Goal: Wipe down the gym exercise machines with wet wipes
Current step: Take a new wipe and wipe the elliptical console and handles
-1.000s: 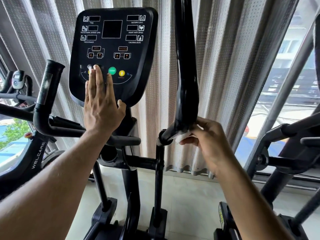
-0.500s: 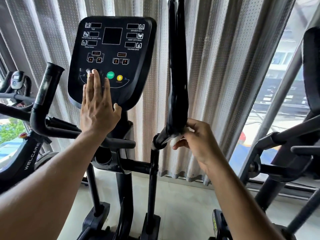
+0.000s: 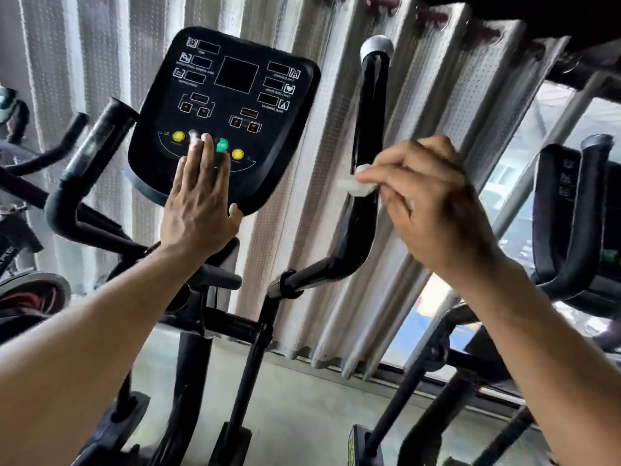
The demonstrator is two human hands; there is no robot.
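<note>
Two hands are up: your left hand (image 3: pixel 198 210) lies flat with straight fingers on the console (image 3: pixel 232 105), while your right hand (image 3: pixel 426 200) pinches a white wipe (image 3: pixel 358 185) against the black handlebar (image 3: pixel 364 210).

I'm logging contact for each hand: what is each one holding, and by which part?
The right hand pinches a white wet wipe by its right end. The left hand holds nothing, lying flat on the console.
</note>
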